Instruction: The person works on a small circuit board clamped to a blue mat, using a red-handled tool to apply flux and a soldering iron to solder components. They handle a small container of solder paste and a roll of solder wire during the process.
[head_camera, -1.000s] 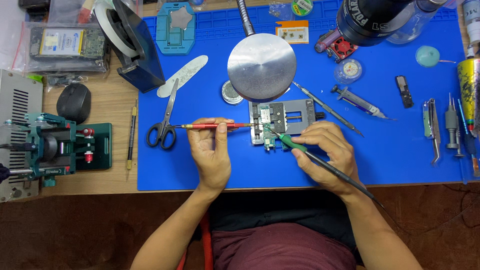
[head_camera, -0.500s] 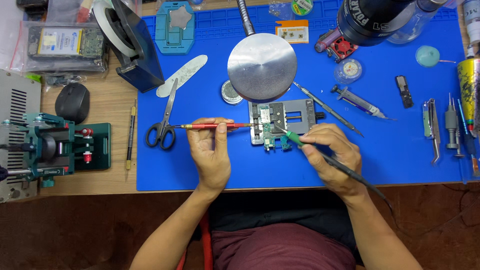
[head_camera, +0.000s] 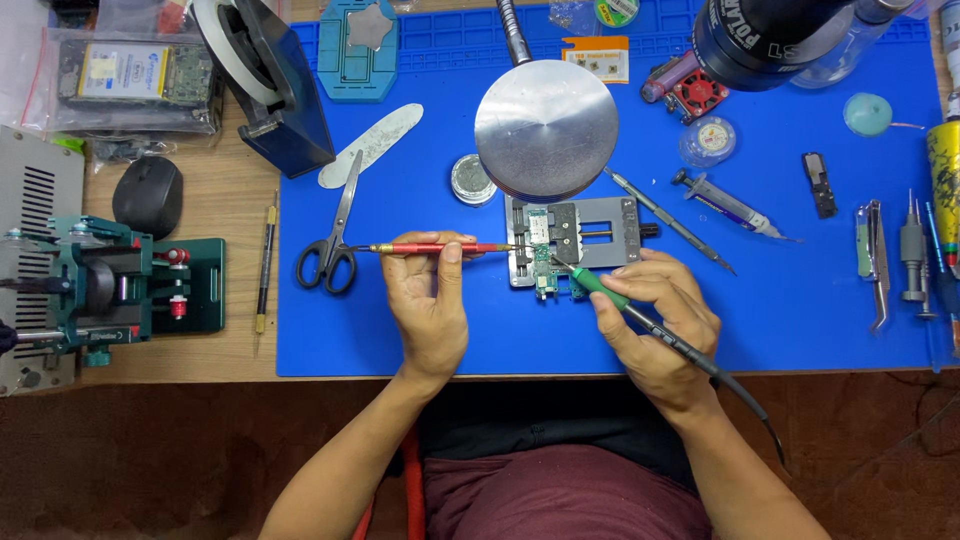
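You are gripping the iron (head_camera: 640, 318) in your right hand (head_camera: 655, 325), fingers clamped, its tip touching the board (head_camera: 545, 262) in the holder (head_camera: 575, 240). Your left hand (head_camera: 430, 300) is pinching the red tool (head_camera: 432, 247); keep both steady. Beyond, the lamp disc (head_camera: 545, 130) is overhanging the holder, with scissors (head_camera: 335, 235) lying left.

Our two hands at work, forearms bare.
Our left hand (head_camera: 430, 305) points to twelve o'clock, fingers pinched shut; our right hand (head_camera: 655, 320) angles toward ten o'clock, fingers curled closed.
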